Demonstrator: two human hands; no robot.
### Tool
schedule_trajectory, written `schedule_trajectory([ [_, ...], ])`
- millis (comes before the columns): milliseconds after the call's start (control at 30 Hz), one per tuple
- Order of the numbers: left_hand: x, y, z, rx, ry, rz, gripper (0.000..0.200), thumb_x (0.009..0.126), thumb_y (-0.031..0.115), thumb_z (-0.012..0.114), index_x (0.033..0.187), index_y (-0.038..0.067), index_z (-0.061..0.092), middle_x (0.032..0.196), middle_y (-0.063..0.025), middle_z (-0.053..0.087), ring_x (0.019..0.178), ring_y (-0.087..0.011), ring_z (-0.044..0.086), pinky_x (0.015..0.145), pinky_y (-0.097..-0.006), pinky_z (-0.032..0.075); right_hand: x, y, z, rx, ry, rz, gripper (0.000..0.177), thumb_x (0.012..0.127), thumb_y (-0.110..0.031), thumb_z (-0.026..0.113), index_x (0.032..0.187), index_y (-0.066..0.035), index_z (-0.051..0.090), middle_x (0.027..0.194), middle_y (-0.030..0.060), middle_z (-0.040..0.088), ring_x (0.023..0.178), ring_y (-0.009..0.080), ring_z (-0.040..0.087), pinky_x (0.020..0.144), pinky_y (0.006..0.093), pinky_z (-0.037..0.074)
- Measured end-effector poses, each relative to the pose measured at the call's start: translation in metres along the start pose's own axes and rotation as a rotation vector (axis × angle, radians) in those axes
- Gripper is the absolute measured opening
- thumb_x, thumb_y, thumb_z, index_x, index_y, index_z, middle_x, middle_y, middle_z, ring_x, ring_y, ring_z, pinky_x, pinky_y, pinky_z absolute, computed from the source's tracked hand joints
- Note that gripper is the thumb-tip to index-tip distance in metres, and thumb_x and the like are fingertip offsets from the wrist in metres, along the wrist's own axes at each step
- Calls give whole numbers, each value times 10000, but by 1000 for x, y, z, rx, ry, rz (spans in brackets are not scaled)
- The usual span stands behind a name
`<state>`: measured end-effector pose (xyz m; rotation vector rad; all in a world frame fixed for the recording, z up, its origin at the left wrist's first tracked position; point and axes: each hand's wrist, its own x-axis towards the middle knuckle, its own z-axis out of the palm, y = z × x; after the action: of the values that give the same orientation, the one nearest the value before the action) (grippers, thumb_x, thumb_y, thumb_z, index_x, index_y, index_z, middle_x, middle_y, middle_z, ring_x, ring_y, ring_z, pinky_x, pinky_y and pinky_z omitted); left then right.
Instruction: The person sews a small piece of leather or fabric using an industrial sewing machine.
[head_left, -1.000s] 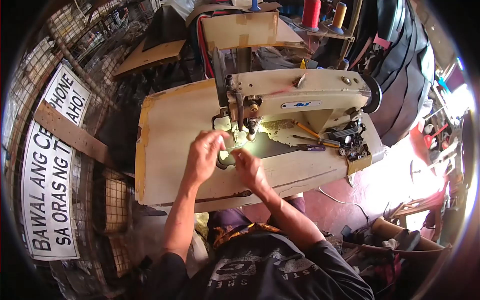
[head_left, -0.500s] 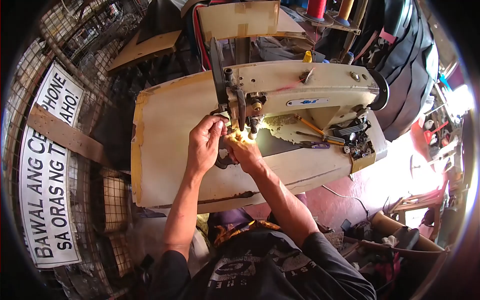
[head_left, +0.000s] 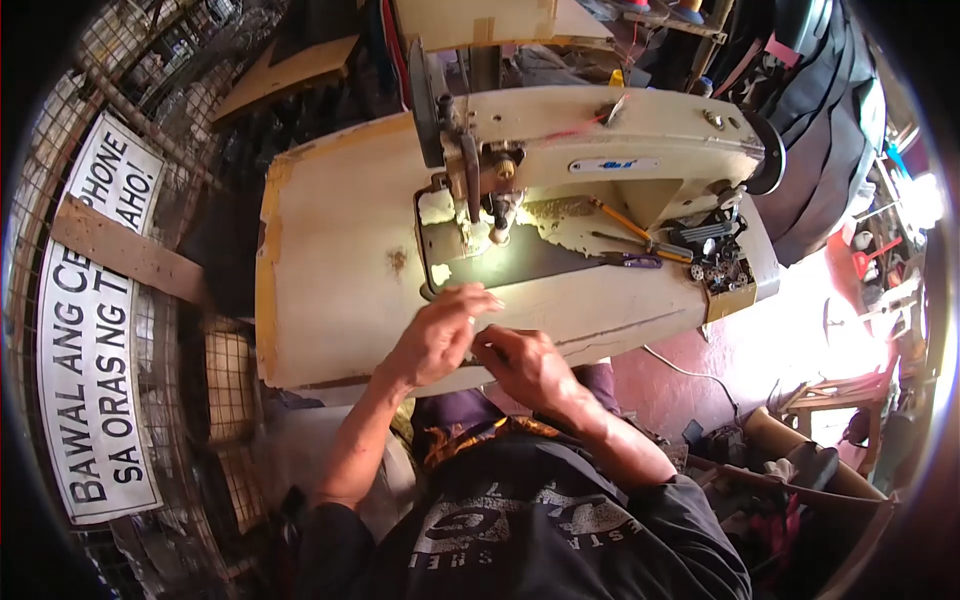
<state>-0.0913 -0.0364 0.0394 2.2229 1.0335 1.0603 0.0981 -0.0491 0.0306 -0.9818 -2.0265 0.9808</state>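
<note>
My left hand [head_left: 438, 335] hovers over the front edge of the sewing table [head_left: 330, 310], its upper fingers reaching right while thumb and a lower finger close together. Close beside it, my right hand [head_left: 532, 365] has its fingers curled in a pinch. Whatever is between the fingers of either hand is too small to make out. Behind both hands stands a cream sewing machine [head_left: 640, 135]. Its lamp lights the needle area and the dark bed plate [head_left: 545, 262], which both hands are clear of.
On the right of the bed lie a pencil [head_left: 612, 213], purple-handled snips [head_left: 635, 260] and a box of small metal parts [head_left: 722, 275]. A handwheel [head_left: 768, 152] juts out at the machine's right end. Wire mesh with a lettered sign [head_left: 95, 390] borders the left.
Both hands have drawn back from the needle area toward my body, down to the table's front edge. The needle area and bed plate are now uncovered. The view has tilted slightly.
</note>
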Motion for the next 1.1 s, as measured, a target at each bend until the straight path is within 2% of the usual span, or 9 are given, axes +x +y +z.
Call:
schedule_trajectory([
  [100, -12, -6, 22, 110, -72, 37, 368, 841, -87, 603, 1177, 53, 655, 1086, -150, 672, 1104, -327, 626, 1007, -427, 486, -9, 9, -24, -61, 34, -3, 113, 916, -152, 635, 890, -42, 629, 783, 182, 651, 725, 403, 649, 608, 471, 501],
  [267, 1, -25, 31, 309, -63, -181, 169, 882, 48, 692, 1048, 19, 681, 975, -129, 699, 876, -242, 673, 767, -349, 521, 24, 63, -27, -126, 81, -98, 118, 885, -149, 642, 894, -36, 672, 811, 180, 627, 770, 410, 629, 675, 474, 500],
  [333, 2, -40, 40, 185, 161, -357, 136, 922, 96, 674, 1033, 18, 691, 876, -90, 717, 732, -141, 638, 686, -312, 503, 45, 75, -19, -117, 134, -180, 116, 877, -111, 658, 905, 1, 673, 807, 195, 626, 742, 383, 628, 667, 441, 493],
  [400, 8, -47, 39, 80, 270, -494, 175, 921, 179, 678, 1022, 38, 705, 766, -124, 675, 655, -171, 617, 646, -324, 496, 66, 84, -8, -127, 149, -198, 143, 873, -143, 675, 919, -8, 688, 812, 203, 642, 732, 385, 633, 661, 443, 495],
  [467, 13, -62, 34, 166, 351, -498, 174, 904, 182, 699, 1020, 54, 716, 670, -79, 625, 599, -91, 527, 567, -294, 446, 87, 96, 3, -138, 146, -159, 194, 892, -224, 676, 949, -42, 711, 765, 190, 664, 694, 362, 642, 646, 431, 501],
  [567, 24, -55, 26, 172, 353, -625, 136, 902, 142, 714, 990, 41, 737, 588, 87, 389, 543, -27, 323, 477, -260, 280, 99, 106, 15, -187, 215, -161, 239, 900, -275, 669, 953, -48, 719, 789, 186, 669, 696, 354, 644, 650, 422, 504],
  [800, 26, -63, 23, 277, 396, -567, 127, 870, 180, 727, 942, 80, 757, 512, 47, 379, 490, -65, 339, 458, -304, 321, 99, 105, 7, -17, 260, -118, 261, 902, -276, 657, 974, -32, 715, 828, 207, 667, 743, 334, 658, 683, 407, 505],
  [933, 26, -47, 24, 201, 387, -607, 136, 894, 138, 714, 968, 27, 742, 608, 87, 444, 563, -25, 348, 517, -238, 334, 95, 98, 0, -4, 177, -35, 283, 884, -294, 660, 972, -29, 706, 904, 230, 672, 788, 409, 643, 696, 452, 516],
  [1100, 19, -50, 23, 251, 368, -538, 153, 901, 130, 714, 998, 15, 742, 689, 69, 558, 595, -15, 414, 546, -212, 366, 95, 101, 3, 43, 190, -82, 295, 883, -304, 654, 975, -28, 704, 917, 221, 675, 812, 406, 646, 705, 448, 516],
])
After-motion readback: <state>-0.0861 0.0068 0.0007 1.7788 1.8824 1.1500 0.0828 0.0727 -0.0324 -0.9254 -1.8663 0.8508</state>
